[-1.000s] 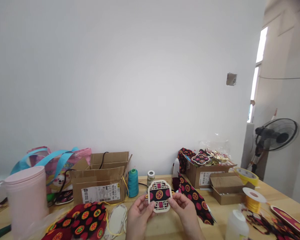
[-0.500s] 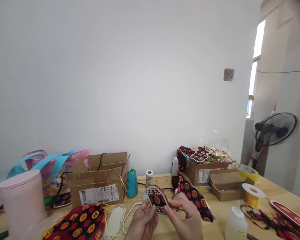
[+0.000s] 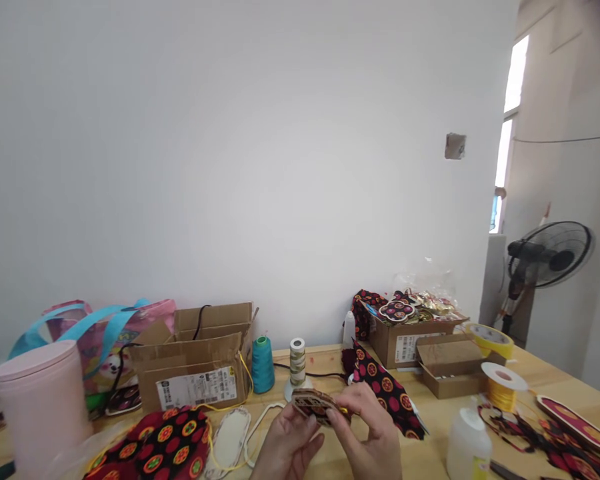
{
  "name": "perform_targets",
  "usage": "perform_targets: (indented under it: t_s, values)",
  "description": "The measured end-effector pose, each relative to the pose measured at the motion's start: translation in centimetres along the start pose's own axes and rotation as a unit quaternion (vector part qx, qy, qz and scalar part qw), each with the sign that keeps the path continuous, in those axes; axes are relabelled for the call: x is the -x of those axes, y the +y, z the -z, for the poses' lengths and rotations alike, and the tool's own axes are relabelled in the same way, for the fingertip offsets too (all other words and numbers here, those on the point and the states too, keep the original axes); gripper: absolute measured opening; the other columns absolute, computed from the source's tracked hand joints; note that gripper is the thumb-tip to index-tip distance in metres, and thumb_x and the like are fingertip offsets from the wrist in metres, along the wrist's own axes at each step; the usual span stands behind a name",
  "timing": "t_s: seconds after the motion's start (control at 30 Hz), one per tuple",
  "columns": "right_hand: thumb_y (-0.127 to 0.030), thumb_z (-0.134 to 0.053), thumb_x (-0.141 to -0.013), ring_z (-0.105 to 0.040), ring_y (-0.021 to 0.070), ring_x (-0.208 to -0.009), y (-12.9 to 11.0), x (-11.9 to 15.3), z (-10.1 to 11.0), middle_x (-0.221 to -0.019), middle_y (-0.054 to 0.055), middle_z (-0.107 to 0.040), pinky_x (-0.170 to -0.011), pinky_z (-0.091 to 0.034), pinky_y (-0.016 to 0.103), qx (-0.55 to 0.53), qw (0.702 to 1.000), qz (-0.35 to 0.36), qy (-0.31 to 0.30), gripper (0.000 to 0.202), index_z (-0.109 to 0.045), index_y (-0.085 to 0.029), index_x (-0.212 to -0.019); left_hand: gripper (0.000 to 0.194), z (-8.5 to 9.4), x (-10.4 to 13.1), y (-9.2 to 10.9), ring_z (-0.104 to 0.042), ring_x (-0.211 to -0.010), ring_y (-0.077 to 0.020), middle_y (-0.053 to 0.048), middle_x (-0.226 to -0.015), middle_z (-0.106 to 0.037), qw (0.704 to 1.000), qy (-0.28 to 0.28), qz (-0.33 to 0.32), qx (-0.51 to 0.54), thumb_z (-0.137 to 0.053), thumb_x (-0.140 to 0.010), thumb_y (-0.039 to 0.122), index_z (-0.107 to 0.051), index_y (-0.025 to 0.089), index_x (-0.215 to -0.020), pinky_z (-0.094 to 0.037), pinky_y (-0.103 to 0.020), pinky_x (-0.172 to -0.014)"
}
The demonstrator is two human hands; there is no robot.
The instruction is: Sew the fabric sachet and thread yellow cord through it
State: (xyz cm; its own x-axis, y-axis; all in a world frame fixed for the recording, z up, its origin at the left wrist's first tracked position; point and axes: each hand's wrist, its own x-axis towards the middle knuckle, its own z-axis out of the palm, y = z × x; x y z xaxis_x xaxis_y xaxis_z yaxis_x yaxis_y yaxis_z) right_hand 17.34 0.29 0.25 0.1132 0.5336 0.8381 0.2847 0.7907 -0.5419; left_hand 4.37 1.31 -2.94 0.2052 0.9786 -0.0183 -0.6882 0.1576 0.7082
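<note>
Between my two hands, above the table's front, is a small flat ornament [image 3: 311, 402] of layered wood with dark patterned fabric. It is tilted so that its edge and part of its face show. My left hand [image 3: 289, 441] grips its left and lower side, thumb on the near face. My right hand [image 3: 367, 427] pinches its right end, where a bit of yellow shows by the fingertips. Behind the hands stand a patterned thread spool [image 3: 297, 363] and a teal thread cone [image 3: 263, 367]. Dark patterned fabric [image 3: 387, 390] lies to the right of them.
Left are a pink canister [image 3: 43, 400], a cardboard box [image 3: 195, 367], bunched fabric [image 3: 155, 443] and a pale oval piece [image 3: 231, 437]. Right are a filled box [image 3: 405, 343], a small open box [image 3: 450, 377], a yellow ribbon spool [image 3: 503, 387] and a white bottle [image 3: 469, 443].
The ornament has tipped from face-on to nearly edge-on, its top leaning away or toward me, which I cannot tell. Both hands keep hold of it. The view has shifted slightly.
</note>
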Motion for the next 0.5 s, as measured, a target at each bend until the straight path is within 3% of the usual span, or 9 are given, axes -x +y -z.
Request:
perform_targets:
  t_s: [0.13, 0.3, 0.4, 0.5]
  values:
    - [-0.013, -0.065, -0.065, -0.053, 0.0179, -0.057, -0.09, -0.09, 0.32, -0.059, 0.001, -0.059, -0.057, -0.040, 0.031, -0.002, 0.998, 0.054, -0.012, 0.014, -0.066, -0.024, -0.073, 0.020, -0.02, 0.06, -0.07, -0.062, -0.075, -0.0139, -0.003, -0.077, -0.068, 1.000, -0.019, 0.001, -0.006, -0.074, -0.058, 0.011, -0.064, 0.016, -0.076, -0.047, -0.025, -0.071]
    - [-0.010, -0.066, -0.062, -0.051, 0.0173, -0.054, -0.51, -0.41, 0.74, -0.056, 0.001, -0.059, -0.055, -0.038, 0.031, -0.019, 0.996, 0.087, -0.022, 0.016, -0.066, -0.023, -0.071, 0.020, -0.58, 0.10, 0.05, -0.063, -0.071, -0.0131, -0.002, -0.071, -0.069, 1.000, -0.022, 0.012, 0.015, -0.076, -0.054, 0.011, -0.065, 0.016, -0.069, -0.047, -0.023, -0.068]
    - [-0.009, -0.065, -0.062, -0.051, 0.0172, -0.055, -0.61, -0.38, 0.88, -0.056, 0.001, -0.059, -0.055, -0.039, 0.030, -0.036, 0.996, 0.075, -0.018, 0.016, -0.066, -0.023, -0.070, 0.018, -0.69, 0.11, 0.09, -0.062, -0.074, -0.0145, -0.004, -0.073, -0.069, 0.999, -0.036, 0.008, 0.002, -0.075, -0.055, 0.012, -0.066, 0.016, -0.070, -0.046, -0.026, -0.072]
    - [-0.012, -0.065, -0.064, -0.052, 0.0174, -0.059, 0.04, -0.21, 0.92, -0.060, 0.001, -0.059, -0.059, -0.041, 0.029, -0.068, 0.998, 0.001, 0.003, 0.011, -0.065, -0.023, -0.067, 0.022, -0.88, 0.26, 0.21, -0.062, -0.077, -0.0158, -0.005, -0.079, -0.069, 0.999, -0.031, -0.016, -0.008, -0.075, -0.054, 0.013, -0.066, 0.016, -0.075, -0.045, -0.028, -0.075]
